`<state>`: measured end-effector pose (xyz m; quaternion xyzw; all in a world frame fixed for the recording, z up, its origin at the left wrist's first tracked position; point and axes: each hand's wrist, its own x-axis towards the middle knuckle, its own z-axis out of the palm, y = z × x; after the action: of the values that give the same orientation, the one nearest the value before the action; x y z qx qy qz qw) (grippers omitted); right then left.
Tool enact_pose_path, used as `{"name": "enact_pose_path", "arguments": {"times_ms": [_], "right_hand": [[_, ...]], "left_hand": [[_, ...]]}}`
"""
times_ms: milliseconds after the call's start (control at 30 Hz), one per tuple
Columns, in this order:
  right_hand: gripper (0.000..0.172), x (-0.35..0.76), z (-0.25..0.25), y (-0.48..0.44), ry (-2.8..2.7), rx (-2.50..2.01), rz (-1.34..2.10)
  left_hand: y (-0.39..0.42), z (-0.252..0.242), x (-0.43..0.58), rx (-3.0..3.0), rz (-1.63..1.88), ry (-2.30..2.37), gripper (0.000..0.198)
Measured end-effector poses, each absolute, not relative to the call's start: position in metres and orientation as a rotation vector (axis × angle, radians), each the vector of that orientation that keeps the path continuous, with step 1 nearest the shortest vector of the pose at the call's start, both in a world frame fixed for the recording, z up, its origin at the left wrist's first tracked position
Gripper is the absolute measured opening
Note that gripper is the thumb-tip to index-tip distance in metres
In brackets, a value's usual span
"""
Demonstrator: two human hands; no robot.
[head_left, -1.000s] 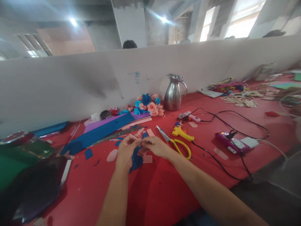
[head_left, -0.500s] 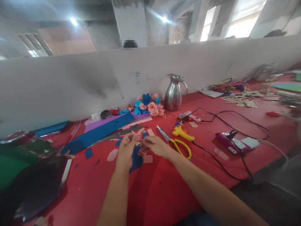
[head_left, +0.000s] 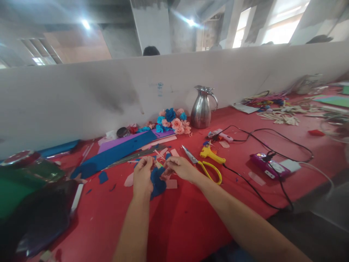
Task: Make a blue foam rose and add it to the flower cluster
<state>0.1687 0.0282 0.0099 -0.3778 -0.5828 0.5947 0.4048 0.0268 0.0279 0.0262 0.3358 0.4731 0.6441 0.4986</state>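
Over the scraps on the red table, my left hand [head_left: 143, 176] has its thumb and fingers pressed together; whatever is pinched there is too small to make out. Close by on its right, my right hand [head_left: 180, 169] is also closed in a pinch, its fingertips partly hiding what they hold. Dark blue crepe paper [head_left: 158, 183] lies below and between both hands. Pink paper pieces [head_left: 171, 184] and narrow strips are scattered around them. Yellow-handled scissors [head_left: 203, 167] lie just right of my right hand, blades toward the back.
A yellow glue gun [head_left: 212, 154] and a pink one [head_left: 225, 136] trail black cords to a purple power strip [head_left: 268, 165]. Paper flowers [head_left: 174, 122] stand beside a steel jug [head_left: 201, 109]. A long blue paper strip [head_left: 117, 153] lies left, near a green container [head_left: 19, 185].
The thin pink strip that stretched between my fingertips no longer shows there. My left hand has shifted slightly left and down, uncovering more blue paper; my right hand has barely moved.
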Motion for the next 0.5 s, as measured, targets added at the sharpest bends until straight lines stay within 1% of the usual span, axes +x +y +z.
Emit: {"name": "enact_pose_path", "arguments": {"times_ms": [67, 167, 200, 233, 300, 333, 367, 400, 500], "right_hand": [[0.017, 0.170, 0.012, 0.028, -1.445, -0.978, 1.452], [0.016, 0.172, 0.015, 0.030, -1.337, -1.014, 1.352], [0.015, 0.173, 0.016, 0.030, -1.283, -1.024, 1.319], [0.015, 0.174, 0.017, 0.031, -1.224, -1.032, 1.293], [0.013, 0.176, 0.018, 0.031, -1.115, -1.040, 1.278], [0.012, 0.177, 0.018, 0.031, -1.085, -1.038, 1.286], [0.012, 0.177, 0.018, 0.031, -1.082, -1.030, 1.306], [0.012, 0.176, 0.017, 0.030, -1.107, -1.014, 1.342], [0.019, 0.171, 0.012, 0.029, -1.265, -0.917, 1.545]], "left_hand": [[0.028, 0.028, 0.025, 0.805, 1.617, 1.108, 0.038], [0.029, 0.030, 0.020, 0.719, 1.636, 1.099, 0.050], [0.030, 0.030, 0.019, 0.687, 1.638, 1.119, 0.050], [0.030, 0.030, 0.018, 0.677, 1.635, 1.152, 0.045], [0.029, 0.030, 0.020, 0.734, 1.626, 1.226, 0.028], [0.028, 0.030, 0.022, 0.780, 1.600, 1.251, 0.030], [0.026, 0.030, 0.024, 0.823, 1.548, 1.256, 0.040], [0.025, 0.030, 0.026, 0.856, 1.478, 1.235, 0.046], [0.022, 0.028, 0.032, 0.877, 1.276, 1.096, 0.040]]}}
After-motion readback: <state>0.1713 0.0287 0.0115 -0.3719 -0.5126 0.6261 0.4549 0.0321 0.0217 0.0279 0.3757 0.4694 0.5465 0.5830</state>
